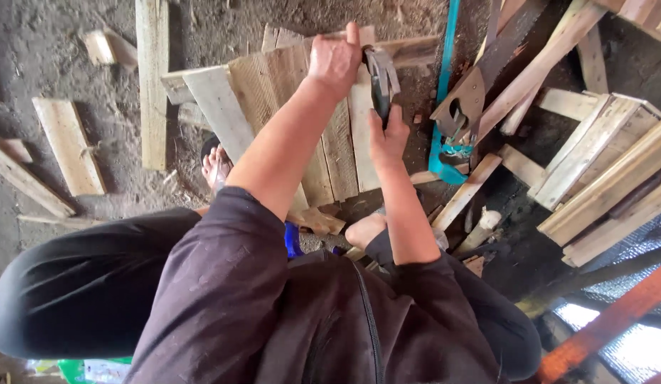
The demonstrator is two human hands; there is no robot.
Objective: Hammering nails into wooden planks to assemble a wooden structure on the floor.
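My left hand (335,60) is closed over the top edge of a panel of nailed wooden planks (273,92) that leans up in front of me. Its fingers touch the grey metal head of a tool that looks like a claw hammer (382,75). Just below it, my right hand (387,139) grips the tool's black handle. The tool's head rests against the upper edge of a pale plank. Both my bare feet show under the panel, one foot (216,165) at the left and the other foot (364,229) near the middle.
A hand saw (480,78) and a blue bar (444,85) lie right of the panel. Stacked planks (600,163) fill the right side. Loose boards (68,142) lie on the dirt floor at left. An orange beam (608,323) crosses the lower right.
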